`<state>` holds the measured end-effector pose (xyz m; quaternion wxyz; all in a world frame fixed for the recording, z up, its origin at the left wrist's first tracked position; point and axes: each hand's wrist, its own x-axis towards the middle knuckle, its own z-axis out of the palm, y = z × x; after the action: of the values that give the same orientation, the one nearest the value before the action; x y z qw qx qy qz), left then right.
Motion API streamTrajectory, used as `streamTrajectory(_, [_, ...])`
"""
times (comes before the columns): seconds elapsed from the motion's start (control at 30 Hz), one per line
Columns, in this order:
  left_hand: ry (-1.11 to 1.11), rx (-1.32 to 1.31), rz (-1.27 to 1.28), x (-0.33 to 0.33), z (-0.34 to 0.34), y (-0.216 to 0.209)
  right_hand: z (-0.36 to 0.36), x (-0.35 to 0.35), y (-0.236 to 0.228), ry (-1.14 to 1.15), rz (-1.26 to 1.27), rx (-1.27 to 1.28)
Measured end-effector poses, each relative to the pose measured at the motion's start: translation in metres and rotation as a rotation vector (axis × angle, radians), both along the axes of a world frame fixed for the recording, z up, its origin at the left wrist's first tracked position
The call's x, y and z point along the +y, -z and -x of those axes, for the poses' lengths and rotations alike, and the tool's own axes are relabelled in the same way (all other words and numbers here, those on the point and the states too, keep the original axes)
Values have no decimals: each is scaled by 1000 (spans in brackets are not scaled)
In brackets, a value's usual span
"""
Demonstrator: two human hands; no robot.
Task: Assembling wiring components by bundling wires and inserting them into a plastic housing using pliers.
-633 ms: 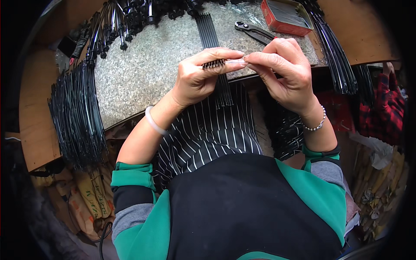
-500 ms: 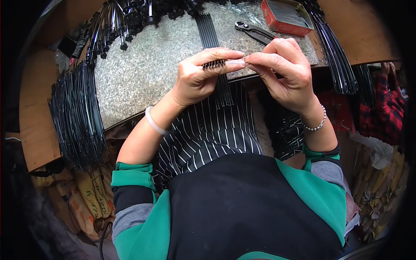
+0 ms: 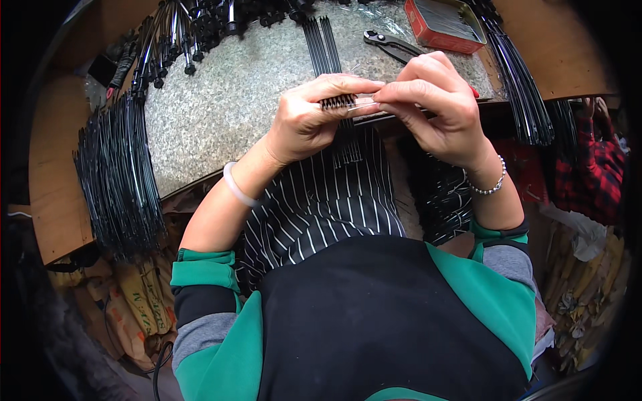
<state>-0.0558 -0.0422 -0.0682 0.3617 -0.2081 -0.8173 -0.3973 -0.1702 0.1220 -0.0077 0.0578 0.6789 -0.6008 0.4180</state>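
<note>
Near the front edge of the bench, my left hand is closed around a short black ribbed piece that looks like a coil or a row of small dark ends. Thin silvery pins stretch from it toward my right hand, whose thumb and forefinger pinch at their far end. The fingertips hide exactly what is pinched there. Behind and below my left hand lies a row of slim black rods, split into two groups. Their lower ends hang over the bench edge above my striped apron.
Black-handled pliers lie beside a red tin of thin pins. Bundles of black rods hang over the bench at left and right. Black-headed pieces line the back. Another person's checked sleeve shows at far right.
My left hand has shifted slightly right, and the hands are closer together. A gap now parts the rods on the bench. Less of the ribbed piece shows.
</note>
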Motion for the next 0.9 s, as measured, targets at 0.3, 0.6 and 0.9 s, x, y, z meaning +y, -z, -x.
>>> streamTrajectory(0.3, [36,1,17,-2,-1,2,-10,-6,11,-26,5,-219])
streamTrajectory(0.6, [-1,-14,9,1,0,1,-11,-7,16,-58,76,-82])
streamTrajectory(0.9, [-14,-53,-2,1,-3,-2,1,-11,11,-92,153,114])
